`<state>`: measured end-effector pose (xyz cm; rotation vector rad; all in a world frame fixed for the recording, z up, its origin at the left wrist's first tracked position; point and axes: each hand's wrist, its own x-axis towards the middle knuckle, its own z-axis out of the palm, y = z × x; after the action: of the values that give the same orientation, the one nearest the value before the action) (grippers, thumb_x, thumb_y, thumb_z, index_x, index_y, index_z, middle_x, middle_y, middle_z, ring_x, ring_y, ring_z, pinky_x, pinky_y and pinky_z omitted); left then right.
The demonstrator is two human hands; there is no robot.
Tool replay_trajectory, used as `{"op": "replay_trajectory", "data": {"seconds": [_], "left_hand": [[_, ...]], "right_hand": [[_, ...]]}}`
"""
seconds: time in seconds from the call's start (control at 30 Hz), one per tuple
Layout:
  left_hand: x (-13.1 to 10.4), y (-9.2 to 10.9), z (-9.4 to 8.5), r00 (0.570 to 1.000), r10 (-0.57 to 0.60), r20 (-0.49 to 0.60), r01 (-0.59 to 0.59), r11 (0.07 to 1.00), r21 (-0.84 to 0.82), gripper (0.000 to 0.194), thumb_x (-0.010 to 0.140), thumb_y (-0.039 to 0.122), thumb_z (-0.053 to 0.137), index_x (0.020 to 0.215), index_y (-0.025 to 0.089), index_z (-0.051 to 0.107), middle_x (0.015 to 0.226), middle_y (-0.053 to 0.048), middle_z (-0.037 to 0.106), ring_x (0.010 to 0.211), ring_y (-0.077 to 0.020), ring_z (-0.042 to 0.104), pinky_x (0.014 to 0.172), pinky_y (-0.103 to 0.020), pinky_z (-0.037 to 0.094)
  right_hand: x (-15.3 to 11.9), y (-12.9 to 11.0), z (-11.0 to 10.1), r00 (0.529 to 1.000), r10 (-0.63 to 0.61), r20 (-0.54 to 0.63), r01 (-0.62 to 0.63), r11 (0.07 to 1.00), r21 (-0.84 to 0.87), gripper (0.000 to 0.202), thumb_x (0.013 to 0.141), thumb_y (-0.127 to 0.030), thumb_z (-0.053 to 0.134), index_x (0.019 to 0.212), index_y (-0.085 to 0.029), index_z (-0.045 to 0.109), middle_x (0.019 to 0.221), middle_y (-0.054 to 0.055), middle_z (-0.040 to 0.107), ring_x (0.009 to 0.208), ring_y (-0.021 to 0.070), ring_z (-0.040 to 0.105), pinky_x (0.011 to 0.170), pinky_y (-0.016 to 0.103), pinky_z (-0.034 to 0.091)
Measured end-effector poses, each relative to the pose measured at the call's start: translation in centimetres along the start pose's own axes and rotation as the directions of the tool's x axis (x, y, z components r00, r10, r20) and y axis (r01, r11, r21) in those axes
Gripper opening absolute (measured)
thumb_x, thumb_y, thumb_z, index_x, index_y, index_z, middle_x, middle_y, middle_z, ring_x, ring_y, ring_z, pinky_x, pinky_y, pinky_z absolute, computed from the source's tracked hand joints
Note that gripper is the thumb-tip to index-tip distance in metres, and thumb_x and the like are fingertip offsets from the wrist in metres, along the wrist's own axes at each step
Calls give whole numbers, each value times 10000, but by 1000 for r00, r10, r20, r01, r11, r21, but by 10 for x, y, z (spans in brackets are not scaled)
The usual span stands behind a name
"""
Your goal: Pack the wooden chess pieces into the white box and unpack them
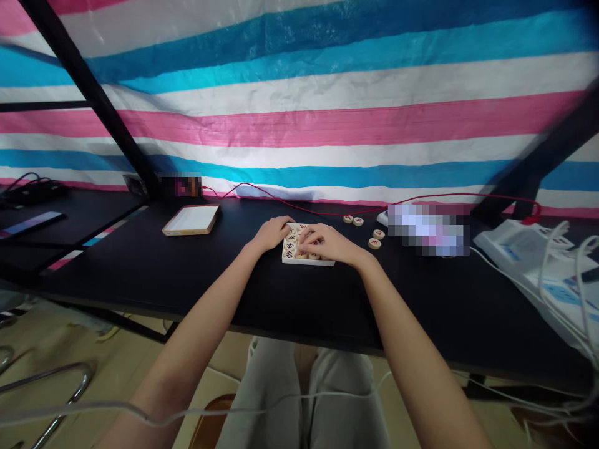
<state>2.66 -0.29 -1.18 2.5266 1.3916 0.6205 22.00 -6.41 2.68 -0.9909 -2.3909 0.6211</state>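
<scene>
A small white tray (309, 262) of round Chinese chess pieces (289, 246) lies on the black table in front of me. My left hand (272, 232) grips the tray's far left corner, its fingers bent over the rim. Over the right half of the tray is my right hand (325, 242), fingers bent down among the pieces and touching one; they cover part of the rows. Black characters show on the left column, red ones farther right. Two loose chess pieces (358, 221) lie beyond my right hand, and two more pieces (374, 244) lie to its right.
A shallow box lid (191, 220) with a white inside lies at the left on the table (299, 305). A blurred-out device (428, 229) is at the right, near white power strips (552, 274) and cables. A thin red cable (290, 204) runs along the back by the striped sheet (299, 125).
</scene>
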Motion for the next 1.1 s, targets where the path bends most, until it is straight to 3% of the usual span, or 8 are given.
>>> {"op": "replay_trajectory", "data": {"seconds": [0.17, 0.23, 0.33, 0.5, 0.73, 0.83, 0.93, 1.1], "left_hand": [[0, 1, -1, 1000, -24, 14, 23, 1000, 8, 373, 821, 218, 333, 1093, 200, 587, 1102, -47, 632, 981, -188, 574, 882, -301, 428], [0, 1, -1, 999, -28, 17, 27, 1000, 9, 375, 820, 219, 334, 1097, 198, 586, 1106, -50, 630, 987, -190, 574, 888, -304, 426], [0, 1, -1, 999, -32, 20, 32, 999, 7, 380, 820, 219, 328, 1099, 198, 585, 1109, -51, 629, 991, -191, 573, 892, -306, 424], [0, 3, -2, 998, -51, 28, 50, 999, 16, 382, 824, 230, 326, 1108, 202, 580, 1122, -53, 623, 1006, -197, 567, 889, -307, 422], [-1, 5, -3, 998, -49, 29, 49, 999, 15, 378, 831, 229, 326, 1109, 200, 579, 1124, -56, 622, 1009, -201, 566, 889, -315, 424], [-1, 4, -3, 999, -47, 26, 46, 999, 10, 376, 832, 226, 326, 1107, 199, 581, 1123, -57, 623, 1007, -199, 568, 887, -314, 425], [-1, 2, -1, 999, -40, 21, 40, 999, 4, 378, 831, 225, 327, 1110, 205, 581, 1113, -51, 627, 999, -195, 570, 880, -311, 429], [0, 0, 0, 999, -33, 19, 33, 999, 8, 377, 835, 236, 322, 1109, 201, 579, 1105, -54, 627, 988, -195, 573, 874, -311, 428]], "right_hand": [[-3, 0, -7, 979, 134, -156, -152, 982, -110, 228, 826, -364, 517, 824, -252, 715, 969, 18, 633, 888, 174, 531, 769, 298, 376], [-6, 5, -12, 913, 247, -324, -334, 909, -248, 248, 848, -344, 472, 879, -247, 699, 966, 32, 635, 899, 198, 522, 777, 331, 351], [-14, 16, -15, 766, 346, -542, -602, 683, -414, 255, 851, -273, 437, 951, -208, 663, 989, 80, 626, 966, 257, 485, 834, 418, 291], [-22, 30, -13, 632, 627, -456, -766, 415, -491, 308, 813, -243, 494, 1080, -127, 595, 1156, 172, 540, 1060, 320, 447, 837, 475, 308], [-20, 32, -12, 703, 561, -437, -706, 478, -522, 291, 810, -200, 488, 1081, -171, 590, 1121, 149, 551, 1048, 289, 469, 842, 454, 345], [-23, 31, -14, 603, 625, -495, -793, 403, -458, 322, 817, -232, 500, 1120, -146, 564, 1145, 177, 519, 1082, 311, 438, 834, 465, 350], [-28, 34, -17, 507, 743, -437, -853, 362, -376, 352, 823, -236, 501, 1159, -139, 544, 1186, 188, 474, 1120, 330, 413, 835, 453, 364], [-26, 35, -18, 607, 725, -326, -791, 513, -333, 394, 822, -236, 524, 1207, -155, 515, 1229, 175, 415, 1126, 300, 424, 879, 364, 366]]}}
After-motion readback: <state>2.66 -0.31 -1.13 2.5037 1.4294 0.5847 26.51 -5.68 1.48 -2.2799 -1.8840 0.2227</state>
